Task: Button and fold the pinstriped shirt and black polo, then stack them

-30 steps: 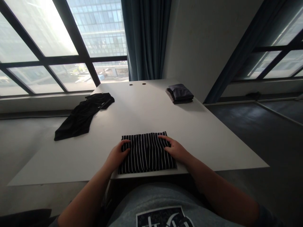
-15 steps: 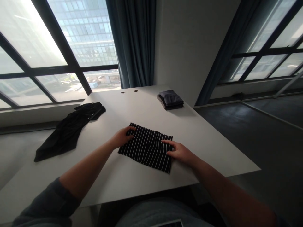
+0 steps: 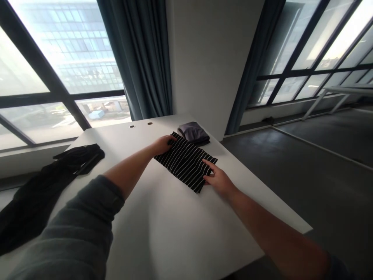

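Touching striped black cloth (image 3: 186, 164), left hand (image 3: 161, 145), right hand (image 3: 219, 182)

the black striped cloth (image 3: 185, 161) has slid farther away, now lying just beside the folded dark stack (image 3: 194, 132).

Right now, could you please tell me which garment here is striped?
The flat black cloth with white pinstripes; the crumpled black garment and folded dark-grey stack are plain.
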Demonstrator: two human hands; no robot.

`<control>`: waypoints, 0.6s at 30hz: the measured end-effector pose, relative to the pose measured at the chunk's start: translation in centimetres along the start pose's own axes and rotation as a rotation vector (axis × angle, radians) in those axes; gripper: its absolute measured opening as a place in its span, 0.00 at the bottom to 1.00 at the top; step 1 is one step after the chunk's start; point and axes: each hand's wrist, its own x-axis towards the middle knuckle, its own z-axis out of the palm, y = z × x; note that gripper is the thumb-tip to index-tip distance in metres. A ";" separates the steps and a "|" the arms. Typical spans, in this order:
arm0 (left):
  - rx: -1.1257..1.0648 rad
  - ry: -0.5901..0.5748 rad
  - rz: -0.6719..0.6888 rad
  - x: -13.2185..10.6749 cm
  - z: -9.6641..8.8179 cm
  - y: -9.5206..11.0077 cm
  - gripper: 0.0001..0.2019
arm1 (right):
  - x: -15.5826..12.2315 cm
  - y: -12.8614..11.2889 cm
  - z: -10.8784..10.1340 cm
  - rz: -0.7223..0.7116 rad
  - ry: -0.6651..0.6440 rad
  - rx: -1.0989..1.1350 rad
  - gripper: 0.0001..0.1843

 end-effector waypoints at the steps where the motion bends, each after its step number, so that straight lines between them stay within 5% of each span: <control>1: 0.050 0.009 0.033 2.1 0.0 0.1 0.27 | 1.4 -0.2 -0.3 -0.022 0.027 0.006 0.47; 12: 0.330 0.235 0.144 23.0 -2.3 3.5 0.27 | 18.6 -3.3 -2.1 -0.218 0.287 0.171 0.46; 15: 0.297 0.294 0.137 25.7 -0.6 3.9 0.26 | 22.1 -3.1 -2.3 -0.190 0.326 0.265 0.46; 18: 0.263 0.285 0.091 26.1 3.1 3.2 0.24 | 24.6 -1.7 -2.3 -0.099 0.316 0.339 0.49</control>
